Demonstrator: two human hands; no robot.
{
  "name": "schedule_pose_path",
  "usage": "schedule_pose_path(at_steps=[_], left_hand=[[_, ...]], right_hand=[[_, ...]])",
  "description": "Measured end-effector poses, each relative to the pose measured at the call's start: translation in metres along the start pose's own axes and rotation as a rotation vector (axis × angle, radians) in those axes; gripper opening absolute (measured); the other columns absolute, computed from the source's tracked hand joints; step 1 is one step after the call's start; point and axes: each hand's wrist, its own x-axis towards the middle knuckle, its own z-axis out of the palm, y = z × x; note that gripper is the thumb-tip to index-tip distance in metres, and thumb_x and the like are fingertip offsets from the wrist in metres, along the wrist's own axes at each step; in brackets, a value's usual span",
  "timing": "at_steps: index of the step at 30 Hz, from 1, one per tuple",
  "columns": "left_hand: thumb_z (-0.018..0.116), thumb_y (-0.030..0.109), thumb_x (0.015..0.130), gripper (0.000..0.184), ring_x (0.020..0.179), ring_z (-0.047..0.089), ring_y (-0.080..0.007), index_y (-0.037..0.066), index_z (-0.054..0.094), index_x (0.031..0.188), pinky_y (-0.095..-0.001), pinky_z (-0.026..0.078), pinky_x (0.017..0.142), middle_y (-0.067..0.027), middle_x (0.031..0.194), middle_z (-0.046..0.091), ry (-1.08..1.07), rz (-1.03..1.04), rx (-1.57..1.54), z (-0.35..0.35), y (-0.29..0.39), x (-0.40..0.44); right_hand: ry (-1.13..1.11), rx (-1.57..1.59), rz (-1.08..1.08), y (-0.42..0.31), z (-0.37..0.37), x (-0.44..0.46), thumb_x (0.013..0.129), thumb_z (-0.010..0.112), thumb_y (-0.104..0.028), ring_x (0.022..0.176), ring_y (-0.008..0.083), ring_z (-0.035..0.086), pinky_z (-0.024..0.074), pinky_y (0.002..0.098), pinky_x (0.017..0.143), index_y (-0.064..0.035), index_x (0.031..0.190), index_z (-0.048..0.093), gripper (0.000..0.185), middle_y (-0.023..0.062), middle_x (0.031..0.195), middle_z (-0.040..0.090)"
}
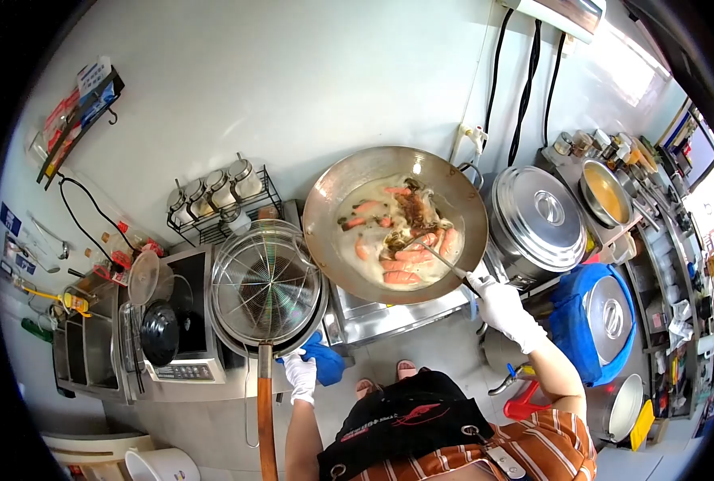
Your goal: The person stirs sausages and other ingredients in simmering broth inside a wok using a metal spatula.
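Observation:
A wide metal wok (pixel 325 200) holds pale, frothy liquid with pink-orange pieces (pixel 405 260) and a dark brown clump (pixel 413 210). My right hand (pixel 501 309), in a white glove, is closed around the handle of a metal utensil (pixel 441 258). Its lower end is in the liquid, so I cannot tell its exact shape. My left hand (pixel 301 375), also gloved in white, is closed on a blue cloth (pixel 322 359) near the rim of a pan. Above that pan lies a round wire-mesh strainer (pixel 264 276) with a long wooden handle (pixel 266 409).
To the wok's right stand a large lidded pot (pixel 545 204) and a lidded container wrapped in blue (pixel 609 321). A rack of jars (pixel 220 196) is against the wall. Left are an induction cooker (pixel 188 321) and a black lid (pixel 159 333). A red stool (pixel 525 401) is below.

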Motion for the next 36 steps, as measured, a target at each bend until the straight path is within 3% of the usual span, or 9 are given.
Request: schedule_pose_path(at_steps=[4, 6, 12, 17, 19, 24, 26, 32, 36], left_hand=[[0.078, 0.005, 0.062, 0.033, 0.106, 0.053, -0.0337, 0.007, 0.055, 0.087, -0.0385, 0.041, 0.096, -0.0161, 0.104, 0.056, -0.02, -0.035, 0.004, 0.0, 0.002, 0.0], [0.078, 0.005, 0.062, 0.034, 0.105, 0.053, -0.0337, 0.007, 0.055, 0.087, -0.0383, 0.041, 0.096, -0.0159, 0.103, 0.056, -0.024, -0.042, -0.003, -0.001, 0.003, 0.001], [0.077, 0.007, 0.063, 0.032, 0.104, 0.054, -0.0355, 0.006, 0.055, 0.086, -0.0395, 0.042, 0.095, -0.017, 0.102, 0.057, -0.006, 0.0, 0.012, -0.001, 0.002, 0.0], [0.076, 0.009, 0.064, 0.03, 0.106, 0.054, -0.038, 0.006, 0.057, 0.087, -0.0414, 0.042, 0.095, -0.0192, 0.105, 0.057, -0.047, -0.044, 0.006, -0.003, 0.003, 0.001], [0.078, 0.004, 0.062, 0.034, 0.098, 0.054, -0.0331, 0.007, 0.054, 0.086, -0.0382, 0.042, 0.091, -0.0145, 0.097, 0.056, 0.041, 0.045, 0.003, 0.002, -0.001, 0.001], [0.078, 0.004, 0.062, 0.034, 0.098, 0.054, -0.0324, 0.006, 0.054, 0.086, -0.038, 0.042, 0.091, -0.0141, 0.096, 0.055, 0.033, 0.033, 0.001, 0.003, -0.003, 0.0], [0.078, 0.003, 0.062, 0.035, 0.097, 0.054, -0.0322, 0.006, 0.054, 0.087, -0.0377, 0.042, 0.091, -0.014, 0.096, 0.055, 0.035, 0.036, 0.005, 0.004, -0.004, 0.0], [0.077, 0.003, 0.062, 0.037, 0.095, 0.053, -0.0315, 0.006, 0.051, 0.088, -0.038, 0.042, 0.089, -0.0128, 0.095, 0.052, 0.014, 0.05, -0.017, 0.002, -0.003, 0.0], [0.076, 0.002, 0.062, 0.036, 0.094, 0.052, -0.0312, 0.006, 0.051, 0.088, -0.0385, 0.042, 0.088, -0.0117, 0.094, 0.051, 0.024, 0.058, -0.011, 0.001, -0.001, -0.001]], right_hand=[[0.061, 0.113, -0.07, -0.009, 0.003, 0.007, 0.079, 0.052, -0.003, 0.077, 0.0336, 0.066, 0.0526, 0.0426, 0.064, -0.0109, 0.136, 0.051, 0.057, 0.0202, 0.09, 0.063], [-0.016, 0.115, -0.014, -0.021, 0.004, 0.018, 0.079, 0.051, -0.004, 0.081, 0.034, 0.066, 0.0525, 0.043, 0.068, -0.0105, 0.136, 0.051, 0.057, 0.0206, 0.092, 0.063], [0.078, 0.241, -0.005, -0.039, 0.038, 0.061, 0.082, 0.048, -0.005, 0.082, 0.0369, 0.065, 0.0522, 0.0449, 0.073, -0.0097, 0.135, 0.049, 0.054, 0.0205, 0.097, 0.063], [0.224, 0.134, -0.024, -0.038, 0.045, 0.088, 0.082, 0.048, -0.005, 0.07, 0.0345, 0.065, 0.0521, 0.0456, 0.062, -0.012, 0.133, 0.053, 0.052, 0.0172, 0.091, 0.063], [0.234, 0.087, -0.02, -0.033, 0.047, 0.095, 0.082, 0.047, -0.005, 0.069, 0.0339, 0.065, 0.0521, 0.0449, 0.061, -0.0116, 0.133, 0.053, 0.051, 0.0171, 0.09, 0.062], [0.224, -0.093, -0.03, -0.019, 0.035, 0.085, 0.086, 0.047, -0.006, 0.068, 0.0286, 0.064, 0.0508, 0.0419, 0.058, -0.0111, 0.133, 0.051, 0.047, 0.0139, 0.082, 0.058], [0.249, -0.131, -0.034, -0.01, 0.041, 0.079, 0.081, 0.047, -0.001, 0.065, 0.0283, 0.062, 0.0509, 0.0401, 0.055, -0.0103, 0.134, 0.052, 0.054, 0.0146, 0.082, 0.056], [0.279, -0.232, -0.073, 0.008, 0.042, 0.047, 0.074, 0.061, -0.011, 0.063, 0.0245, 0.061, 0.0499, 0.0387, 0.054, -0.0086, 0.133, 0.053, 0.059, 0.0115, 0.08, 0.055], [0.271, -0.233, -0.07, 0.012, 0.034, 0.032, 0.074, 0.065, -0.015, 0.064, 0.0253, 0.062, 0.0501, 0.0382, 0.054, -0.0081, 0.133, 0.053, 0.06, 0.0119, 0.082, 0.056]])
